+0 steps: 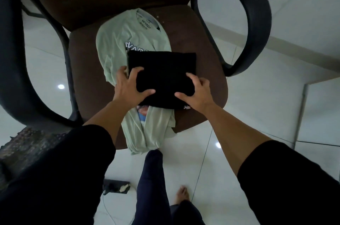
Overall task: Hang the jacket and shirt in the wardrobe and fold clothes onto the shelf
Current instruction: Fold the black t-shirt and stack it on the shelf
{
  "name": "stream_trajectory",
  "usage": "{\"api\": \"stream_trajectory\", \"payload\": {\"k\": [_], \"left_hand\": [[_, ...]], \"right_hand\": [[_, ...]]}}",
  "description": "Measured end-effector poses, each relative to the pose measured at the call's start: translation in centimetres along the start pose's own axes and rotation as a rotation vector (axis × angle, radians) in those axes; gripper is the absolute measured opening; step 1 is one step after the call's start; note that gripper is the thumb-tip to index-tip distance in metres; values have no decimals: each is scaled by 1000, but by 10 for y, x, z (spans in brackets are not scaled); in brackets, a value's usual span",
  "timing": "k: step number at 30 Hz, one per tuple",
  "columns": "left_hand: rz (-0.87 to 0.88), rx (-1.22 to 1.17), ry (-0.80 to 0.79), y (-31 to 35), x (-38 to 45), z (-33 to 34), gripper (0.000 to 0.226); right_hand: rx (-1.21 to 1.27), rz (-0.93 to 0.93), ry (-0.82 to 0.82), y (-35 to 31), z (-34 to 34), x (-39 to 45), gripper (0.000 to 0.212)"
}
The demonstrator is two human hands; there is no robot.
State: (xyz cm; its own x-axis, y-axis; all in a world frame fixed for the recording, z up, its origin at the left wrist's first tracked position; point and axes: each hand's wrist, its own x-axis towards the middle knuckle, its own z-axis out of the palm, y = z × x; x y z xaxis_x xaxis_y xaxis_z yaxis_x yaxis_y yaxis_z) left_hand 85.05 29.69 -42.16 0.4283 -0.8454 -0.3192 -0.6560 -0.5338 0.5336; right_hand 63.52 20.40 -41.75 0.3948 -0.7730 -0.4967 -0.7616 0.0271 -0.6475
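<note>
Folded garment [161,75] on T-shirt [119,40] (partly overhanging), both on chair seat [86,70]

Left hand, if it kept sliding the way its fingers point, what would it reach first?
The left hand already rests on the folded black garment; beyond that, probably the chair's right armrest, though depth is unclear.
</note>
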Motion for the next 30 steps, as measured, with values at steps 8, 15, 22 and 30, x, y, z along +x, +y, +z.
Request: {"api": "stream_trajectory", "payload": {"k": [8,15,22,30], "left_hand": [[-89,160,-254,11,36,-2,123],[-115,320,-353,20,49,-9,124],[-30,63,-201,37,26,-23,125],[117,-41,-142,107,-29,-65,127]], "right_hand": [[37,50,-126,-15,9,25,99],[267,73,-178,-20,19,29,87],[262,-66,-150,-39,-7,13,81],[269,-200,34,-51,-71,-67,83]]}}
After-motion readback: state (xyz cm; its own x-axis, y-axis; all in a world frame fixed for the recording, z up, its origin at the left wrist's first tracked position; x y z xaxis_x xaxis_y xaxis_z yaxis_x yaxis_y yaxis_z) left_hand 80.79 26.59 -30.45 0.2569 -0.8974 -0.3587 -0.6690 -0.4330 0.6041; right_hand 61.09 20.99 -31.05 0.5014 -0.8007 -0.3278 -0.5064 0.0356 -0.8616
